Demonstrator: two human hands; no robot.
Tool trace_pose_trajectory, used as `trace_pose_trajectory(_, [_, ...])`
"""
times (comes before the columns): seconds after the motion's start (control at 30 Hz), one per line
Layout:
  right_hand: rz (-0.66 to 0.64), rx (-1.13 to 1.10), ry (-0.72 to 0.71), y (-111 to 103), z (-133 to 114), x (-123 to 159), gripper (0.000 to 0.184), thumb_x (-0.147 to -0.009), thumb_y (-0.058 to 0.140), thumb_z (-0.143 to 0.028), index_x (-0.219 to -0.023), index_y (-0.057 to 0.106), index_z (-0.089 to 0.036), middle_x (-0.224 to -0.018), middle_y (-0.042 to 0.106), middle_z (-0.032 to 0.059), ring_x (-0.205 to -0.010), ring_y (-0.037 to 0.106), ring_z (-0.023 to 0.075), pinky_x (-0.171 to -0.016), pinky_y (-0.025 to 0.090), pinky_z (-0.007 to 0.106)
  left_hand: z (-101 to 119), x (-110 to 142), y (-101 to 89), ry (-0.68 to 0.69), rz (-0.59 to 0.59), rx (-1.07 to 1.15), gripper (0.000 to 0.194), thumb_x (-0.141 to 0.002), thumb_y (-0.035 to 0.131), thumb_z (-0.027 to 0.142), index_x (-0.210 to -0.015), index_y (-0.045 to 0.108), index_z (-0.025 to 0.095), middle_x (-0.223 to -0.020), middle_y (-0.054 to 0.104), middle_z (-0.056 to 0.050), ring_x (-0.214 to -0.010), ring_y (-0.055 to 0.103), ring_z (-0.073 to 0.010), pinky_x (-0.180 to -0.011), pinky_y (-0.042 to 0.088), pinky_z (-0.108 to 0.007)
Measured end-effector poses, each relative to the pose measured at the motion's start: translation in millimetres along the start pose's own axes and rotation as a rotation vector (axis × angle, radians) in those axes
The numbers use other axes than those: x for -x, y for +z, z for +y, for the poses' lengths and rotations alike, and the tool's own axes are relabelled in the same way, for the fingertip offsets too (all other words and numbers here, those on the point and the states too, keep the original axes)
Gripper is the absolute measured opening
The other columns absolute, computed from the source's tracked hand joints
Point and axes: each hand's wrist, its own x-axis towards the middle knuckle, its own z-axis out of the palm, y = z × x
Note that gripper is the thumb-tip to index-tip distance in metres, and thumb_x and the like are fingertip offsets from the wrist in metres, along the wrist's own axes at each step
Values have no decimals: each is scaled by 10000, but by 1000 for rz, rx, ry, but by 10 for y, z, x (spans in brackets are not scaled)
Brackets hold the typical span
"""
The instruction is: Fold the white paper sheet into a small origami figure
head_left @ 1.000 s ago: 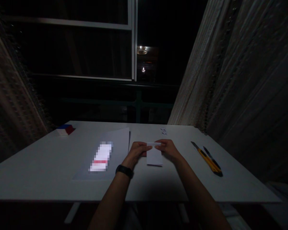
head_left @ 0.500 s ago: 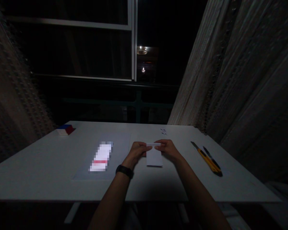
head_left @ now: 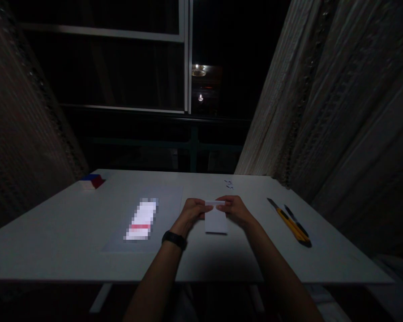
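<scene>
Between my hands is a small white piece of folded paper [head_left: 216, 222], with a narrow folded strip along its far edge. My left hand [head_left: 193, 211] grips its left side, thumb on top and the other fingers behind. From the right, my right hand [head_left: 235, 208] pinches it in the same way, the two thumbs close together near the fold. The fingers beneath the paper are hidden. A dark band [head_left: 174, 239] circles my left wrist.
On the white table [head_left: 70, 232], a lit phone [head_left: 143, 219] lies left on a pale sheet [head_left: 169, 203]. A yellow box cutter [head_left: 292, 226] and a pen [head_left: 293, 217] lie right. Small scraps [head_left: 229, 184] and a blue, red and white block [head_left: 92, 182] sit farther back. Curtains [head_left: 272, 98] hang at both sides.
My hands and the folded paper hold almost the same position. The left curtain has shifted inward toward the table; the things on the table have stayed put.
</scene>
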Motion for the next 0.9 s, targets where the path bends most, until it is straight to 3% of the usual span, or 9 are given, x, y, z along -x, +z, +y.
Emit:
trace_pose_trajectory(0.2, [-5,1,19,-4,-12,13,442,-471,779,-309,-838,645,-104,-578,627,23,-485,558,139,-462,417,261,32,12,14,3,-9,-27,276,-438,792,206,-533,557,99,-452,524,8,-396,488,-79,-382,371,-185])
trace_pose_trajectory(0.57, [11,22,45,23,-79,46,444,-473,773,-306,-842,637,-99,-519,595,2,-445,534,122,-435,398,244,-31,-22,6,9,-24,-9,342,-406,808,260,-596,574,99,-535,558,-6,-462,536,-103,-432,408,-206])
trace_pose_trajectory(0.9, [-12,44,75,33,-18,22,457,-466,765,-312,-849,629,-105,-573,615,14,-482,543,133,-467,404,258,-17,-19,9,24,-2,-159,291,-410,779,258,-548,575,102,-452,489,23,-398,425,-64,-397,286,-194])
